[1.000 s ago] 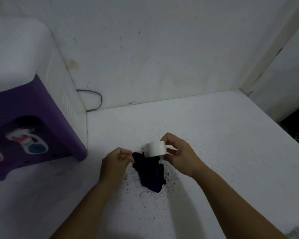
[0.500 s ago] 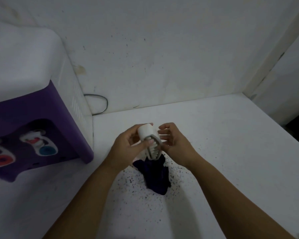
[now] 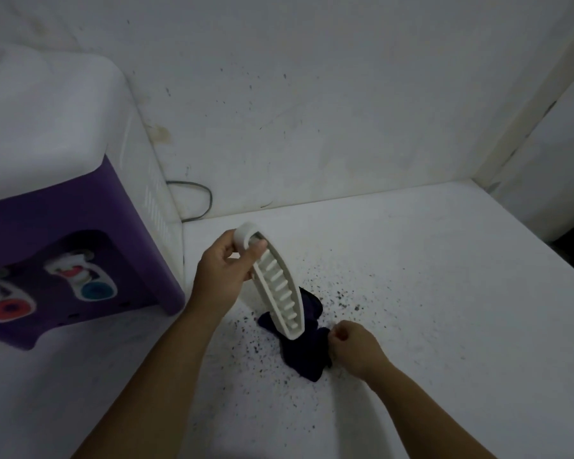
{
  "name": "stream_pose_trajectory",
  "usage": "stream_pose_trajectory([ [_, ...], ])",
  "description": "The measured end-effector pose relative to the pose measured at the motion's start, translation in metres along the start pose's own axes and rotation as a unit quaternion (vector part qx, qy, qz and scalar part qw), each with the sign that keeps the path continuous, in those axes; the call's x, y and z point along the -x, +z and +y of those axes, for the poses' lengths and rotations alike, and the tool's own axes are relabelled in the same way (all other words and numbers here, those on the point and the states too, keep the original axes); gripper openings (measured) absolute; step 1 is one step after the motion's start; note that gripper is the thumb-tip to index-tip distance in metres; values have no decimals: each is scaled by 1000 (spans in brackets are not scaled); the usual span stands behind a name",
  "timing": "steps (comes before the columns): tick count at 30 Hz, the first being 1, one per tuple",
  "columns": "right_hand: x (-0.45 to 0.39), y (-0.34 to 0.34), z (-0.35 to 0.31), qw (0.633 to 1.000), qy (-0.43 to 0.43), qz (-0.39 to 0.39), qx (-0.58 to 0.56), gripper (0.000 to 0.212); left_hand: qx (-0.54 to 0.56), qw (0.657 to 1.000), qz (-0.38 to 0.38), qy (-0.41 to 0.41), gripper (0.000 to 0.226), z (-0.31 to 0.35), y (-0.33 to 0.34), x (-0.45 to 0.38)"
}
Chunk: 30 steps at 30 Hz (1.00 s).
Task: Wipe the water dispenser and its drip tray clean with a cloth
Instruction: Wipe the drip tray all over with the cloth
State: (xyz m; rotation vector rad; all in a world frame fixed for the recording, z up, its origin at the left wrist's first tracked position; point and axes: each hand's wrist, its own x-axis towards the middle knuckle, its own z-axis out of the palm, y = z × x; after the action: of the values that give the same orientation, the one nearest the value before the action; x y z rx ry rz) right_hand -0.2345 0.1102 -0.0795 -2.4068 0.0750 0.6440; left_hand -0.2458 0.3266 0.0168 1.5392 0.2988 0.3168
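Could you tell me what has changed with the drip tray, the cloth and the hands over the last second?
The drip tray passed from the right hand to the left hand, which now holds it up by its top end, slats showing. The right hand let go, dropped to the counter and pinched the dark cloth. The cloth stayed lying on the speckled counter; the dispenser looks unmoved.

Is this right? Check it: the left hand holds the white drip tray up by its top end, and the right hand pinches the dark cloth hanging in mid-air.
One thing is wrong. The head view shows the dark cloth lying on the white counter, not hanging in mid-air. The rest holds: the left hand holds the white drip tray up by its top end, and the right hand pinches the cloth.
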Motion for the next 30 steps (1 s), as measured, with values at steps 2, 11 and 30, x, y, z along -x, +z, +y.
stream_pose_trajectory([
  [2,0,-3,1,999,7,3,-51,2,0,1000,7,-6,6,-2,-3,-2],
  [11,-4,3,-3,996,-86,35,-4,25,-35,999,-24,-26,26,2,8,-16],
  [30,39,-37,-117,899,-223,174,-335,31,-28,999,40,-6,48,-5,21,-19],
])
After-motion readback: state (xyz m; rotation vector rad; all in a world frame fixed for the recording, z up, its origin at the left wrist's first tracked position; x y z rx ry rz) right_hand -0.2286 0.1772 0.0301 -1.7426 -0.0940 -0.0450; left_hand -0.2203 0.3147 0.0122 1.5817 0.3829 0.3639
